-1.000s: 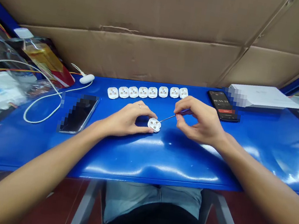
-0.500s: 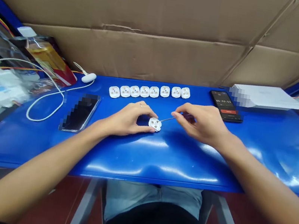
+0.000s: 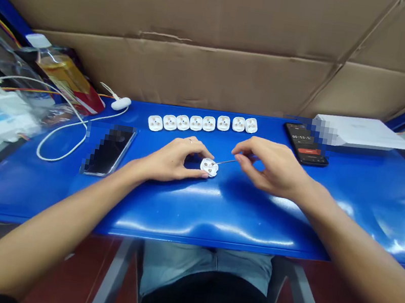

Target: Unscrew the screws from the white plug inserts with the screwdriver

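My left hand [image 3: 174, 160] grips a round white plug body [image 3: 209, 167] between thumb and fingers, resting on the blue table [image 3: 230, 217]. My right hand [image 3: 273, 167] pinches a thin screwdriver [image 3: 226, 162], whose metal shaft reaches the plug's face. The fingers hide the screwdriver's handle. A row of several similar white plug bodies [image 3: 196, 123] lies beyond my hands, close to the table's far edge.
A smartphone [image 3: 108, 151] with a pixelated screen and a looped white cable [image 3: 61, 142] lie left of my hands. A phone timer [image 3: 305, 145] lies at the far right, near a flat white box [image 3: 362, 133]. Cardboard [image 3: 224, 11] lines the back.
My right hand has shifted slightly, and its fingers now cover the screwdriver handle. The shaft stays at the plug, and my left hand keeps its grip.
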A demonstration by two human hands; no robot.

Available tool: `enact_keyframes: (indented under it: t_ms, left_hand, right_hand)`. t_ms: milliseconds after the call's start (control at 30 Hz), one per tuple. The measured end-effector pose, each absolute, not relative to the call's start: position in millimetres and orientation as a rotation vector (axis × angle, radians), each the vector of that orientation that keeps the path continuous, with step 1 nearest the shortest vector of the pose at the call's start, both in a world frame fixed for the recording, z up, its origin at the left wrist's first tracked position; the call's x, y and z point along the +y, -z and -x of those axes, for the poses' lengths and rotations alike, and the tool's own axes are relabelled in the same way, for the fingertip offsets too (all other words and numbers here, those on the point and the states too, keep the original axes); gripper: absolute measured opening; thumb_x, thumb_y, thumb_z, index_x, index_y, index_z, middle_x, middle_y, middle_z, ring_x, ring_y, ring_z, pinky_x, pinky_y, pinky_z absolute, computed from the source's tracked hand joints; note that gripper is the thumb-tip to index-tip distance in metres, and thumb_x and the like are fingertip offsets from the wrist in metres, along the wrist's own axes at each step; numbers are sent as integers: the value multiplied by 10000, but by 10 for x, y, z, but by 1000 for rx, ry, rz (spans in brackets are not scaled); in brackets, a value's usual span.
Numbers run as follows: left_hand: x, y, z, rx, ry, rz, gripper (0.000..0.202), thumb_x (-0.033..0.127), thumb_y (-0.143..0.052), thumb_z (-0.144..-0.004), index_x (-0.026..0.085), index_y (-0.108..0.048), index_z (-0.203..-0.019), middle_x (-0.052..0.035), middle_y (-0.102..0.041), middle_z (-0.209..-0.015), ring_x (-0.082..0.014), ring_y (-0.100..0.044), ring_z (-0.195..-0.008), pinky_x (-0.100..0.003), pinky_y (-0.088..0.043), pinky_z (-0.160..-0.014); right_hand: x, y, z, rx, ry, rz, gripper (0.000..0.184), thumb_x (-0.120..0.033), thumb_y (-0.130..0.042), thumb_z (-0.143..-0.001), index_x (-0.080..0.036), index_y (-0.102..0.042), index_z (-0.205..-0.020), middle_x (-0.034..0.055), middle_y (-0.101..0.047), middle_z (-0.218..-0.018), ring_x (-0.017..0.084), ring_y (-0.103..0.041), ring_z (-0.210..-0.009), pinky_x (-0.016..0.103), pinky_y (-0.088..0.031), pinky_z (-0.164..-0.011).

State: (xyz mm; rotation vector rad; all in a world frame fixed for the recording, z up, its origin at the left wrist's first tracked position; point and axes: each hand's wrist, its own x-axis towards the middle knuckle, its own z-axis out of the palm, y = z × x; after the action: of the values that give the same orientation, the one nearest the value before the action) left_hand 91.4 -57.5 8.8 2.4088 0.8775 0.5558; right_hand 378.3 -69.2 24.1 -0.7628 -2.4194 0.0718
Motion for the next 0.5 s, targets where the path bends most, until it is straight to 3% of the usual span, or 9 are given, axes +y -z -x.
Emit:
enact_keyframes:
  t_ms: [133,267,333,433,500]
  left_hand:
    - [-576,-75,-902,873,-552,-2418,396,496,-772,-950,199,-746,-1211,-77,-770,-1143,-231,-685,-1009,-357,-515,-912]
    - [-581,-78,-893,861,-547,-2438,398,484,-774,-955,198,-741,-1231,-72,-767,-1149,-224,-678,-1012,-344,-511,-902]
    - [-584,-85,-894,861,-542,-2443,394,467,-778,-957,196,-738,-1239,-68,-767,-1145,-219,-676,-1008,-342,-508,-901]
    - [-585,-91,-896,857,-538,-2444,393,459,-775,-960,191,-734,-1244,-71,-767,-1145,-222,-676,-1009,-343,-508,-897]
    - [-585,-91,-896,856,-535,-2445,394,468,-771,-962,193,-734,-1243,-71,-766,-1146,-223,-678,-1005,-345,-509,-899]
  right_hand:
    - [-731,-274,-3759,-2402,-190,713,219,-176,-596,-954,-225,-608,-1167,88,-730,-1077,235,-718,-936,370,-594,-825]
    - [-740,-249,-3759,-2379,-43,830,117,-290,-608,-1013,-225,-625,-1109,42,-734,-889,214,-705,-744,349,-551,-690]
    - [-740,-235,-3753,-2365,3,818,73,-266,-586,-1018,-233,-625,-1070,26,-729,-844,201,-690,-698,338,-535,-657]
    - [-751,-241,-3737,-2358,-81,749,186,-162,-589,-934,-236,-600,-1104,60,-746,-993,219,-729,-841,349,-585,-749]
    - [-758,-250,-3732,-2359,-126,772,235,-173,-617,-911,-235,-586,-1135,73,-744,-1038,232,-741,-882,359,-600,-774]
